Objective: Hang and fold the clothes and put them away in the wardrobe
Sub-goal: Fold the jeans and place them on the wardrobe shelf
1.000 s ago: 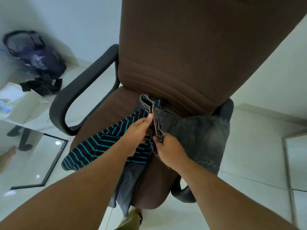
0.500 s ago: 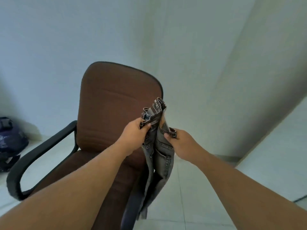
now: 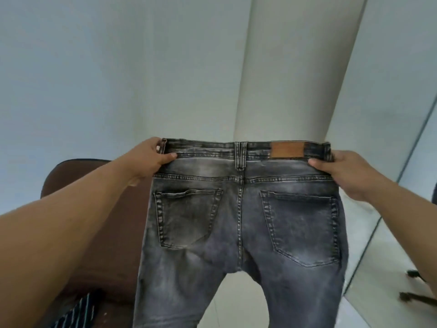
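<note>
A pair of faded grey jeans (image 3: 241, 223) hangs spread wide in front of me, back side facing me, with two back pockets and a brown leather patch on the waistband. My left hand (image 3: 151, 159) pinches the left end of the waistband, thumb on the near side. At the opposite end, my right hand (image 3: 343, 171) grips the waistband's right corner. Both legs hang down out of view. A black shirt with teal stripes (image 3: 75, 311) lies on the chair seat at the lower left.
A brown office chair (image 3: 99, 233) stands behind the jeans at the left. A pale wall and a white column (image 3: 290, 67) fill the background. A mirror or glass panel (image 3: 402, 233) stands at the right, over a light tiled floor.
The jeans came off the chair seat bunched between both hands. My hands have since moved apart along the waistband, and the jeans now hang spread open at full width.
</note>
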